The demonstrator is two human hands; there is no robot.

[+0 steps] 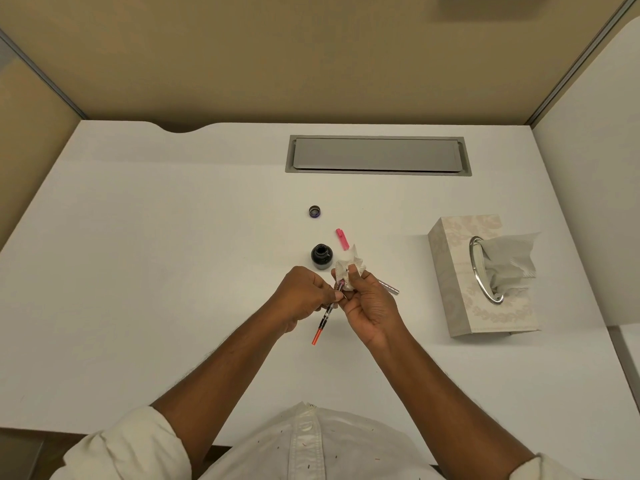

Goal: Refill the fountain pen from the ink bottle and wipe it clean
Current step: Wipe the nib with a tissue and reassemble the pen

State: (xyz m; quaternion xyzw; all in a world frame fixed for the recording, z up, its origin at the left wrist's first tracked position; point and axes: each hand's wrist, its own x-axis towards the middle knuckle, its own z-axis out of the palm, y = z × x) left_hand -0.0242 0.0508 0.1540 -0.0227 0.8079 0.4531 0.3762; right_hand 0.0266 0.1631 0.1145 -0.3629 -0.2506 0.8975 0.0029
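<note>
Mid-frame, left hand (304,296) pinches the pen (323,318), slanting lower-left to upper-right; right hand (367,303) pinches tissue (349,266) round its upper tip

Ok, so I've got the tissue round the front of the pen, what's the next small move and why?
Probably pull the tissue forward off the nib end with your right hand while your left hand steadies the pen. The tissue is pinched round that end, and the barrel and pink cap lie on the desk, so wiping likely comes before reassembly.
</note>
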